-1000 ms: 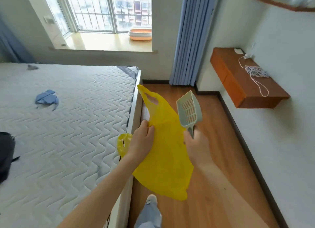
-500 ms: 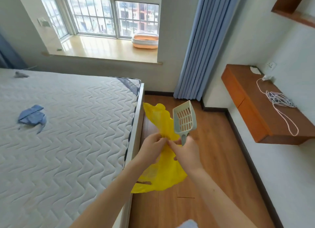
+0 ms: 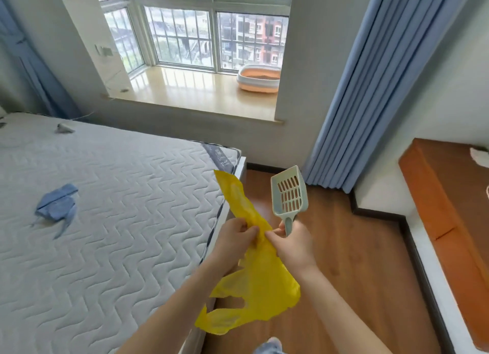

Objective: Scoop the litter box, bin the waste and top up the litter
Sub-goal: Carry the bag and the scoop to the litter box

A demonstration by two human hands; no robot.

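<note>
Between the bed's right edge and the wooden floor, both hands are raised before the body, close together.

Left hand: fingers pinched on the yellow plastic bag near its middle.

Right hand: fingers curled round the handle of the litter scoop, with thumb and forefinger also pinching the bag just beside the left hand's grip. Slotted pan of the scoop points up and away; it looks empty.

Yellow plastic bag: crumpled and unopened, one end sticking up between the hands, the handle loops hanging below over the bed's edge and the floor.

Bed: bare quilted mattress, left of the hands; a blue cloth lies toward its left side.

Litter box: orange and white, at the right end of the windowsill, against the wall corner, well apart from the hands. Brownish litter shows inside.

Blue curtain: hangs right of the window. Orange-brown wall shelf: at the right edge of view.

Progress, as judged: tools are in hand, nothing more. Bag probably being worked open. Scooping, binning the waste and topping up all remain; no spare litter or bin is in view.
</note>
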